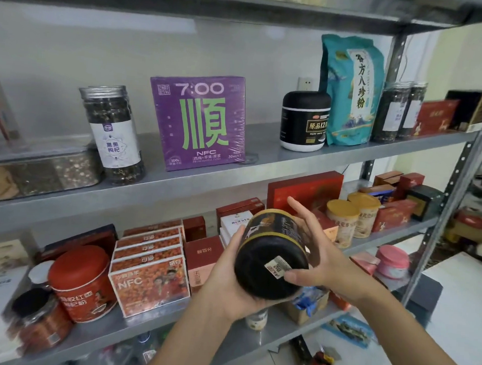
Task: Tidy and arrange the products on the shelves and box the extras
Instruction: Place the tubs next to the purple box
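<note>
Both hands — our left hand [229, 276] and right hand [318, 259] — hug the black tin [272, 256]. Next we need a free spot on the shelf [178, 184] — maybe beside the purple box [198, 121].

A grey metal shelving unit [178, 187] with perforated uprights [458, 177] stands against a pale grey wall [73, 48] bearing a white power socket [305, 83], while a glossy white tiled floor [456, 319] lies below at the right under even, soft light.
</note>
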A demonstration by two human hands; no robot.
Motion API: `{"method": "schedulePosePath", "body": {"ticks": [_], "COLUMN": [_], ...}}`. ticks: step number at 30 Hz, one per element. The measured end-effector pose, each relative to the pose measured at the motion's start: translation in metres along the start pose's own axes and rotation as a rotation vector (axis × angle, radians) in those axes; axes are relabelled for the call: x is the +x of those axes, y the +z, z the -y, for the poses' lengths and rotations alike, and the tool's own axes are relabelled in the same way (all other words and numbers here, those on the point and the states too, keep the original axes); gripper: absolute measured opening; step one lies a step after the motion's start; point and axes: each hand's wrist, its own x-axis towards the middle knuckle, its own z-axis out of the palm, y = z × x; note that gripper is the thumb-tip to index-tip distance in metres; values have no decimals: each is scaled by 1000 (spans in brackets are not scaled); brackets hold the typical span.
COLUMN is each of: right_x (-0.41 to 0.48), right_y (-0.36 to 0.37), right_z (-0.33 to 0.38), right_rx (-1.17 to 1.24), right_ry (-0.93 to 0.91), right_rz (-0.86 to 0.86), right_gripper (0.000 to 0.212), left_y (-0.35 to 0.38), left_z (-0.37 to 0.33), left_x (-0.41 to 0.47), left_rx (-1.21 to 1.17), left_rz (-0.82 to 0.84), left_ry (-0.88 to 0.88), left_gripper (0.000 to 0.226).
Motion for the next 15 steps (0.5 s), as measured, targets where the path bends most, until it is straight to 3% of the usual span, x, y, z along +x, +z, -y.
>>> {"method": "schedulePosePath", "body": {"ticks": [3, 5, 6, 8, 11, 15], "right_x": [-6, -10, -10, -7, 0, 5], "right_y": [0, 0, 2, 6, 9, -9], "right_z": [6, 12, 15, 21, 27, 23], "right_rx": [-130, -339, -487, -779, -828, -493], "right_ry": [-11, -22, -44, -114, -198, -279], "right_rz": [-47, -75, -97, -147, -197, -216], "right_gripper": [113, 118, 121, 126, 129, 129], "left_y": [-2, -7, -8, -4, -5, -10], "left_z": [-5, -9, -10, -8, -5, -5], "left_x": [8, 11, 11, 9, 15, 21], "left_rx": [222, 661, 858, 997, 937, 597], "left_rz": [-99, -287, -296, -95, 26, 230], "left_ry": [173, 395, 497, 514, 518, 419], "left_gripper": [63, 58, 58, 68, 87, 72]}}
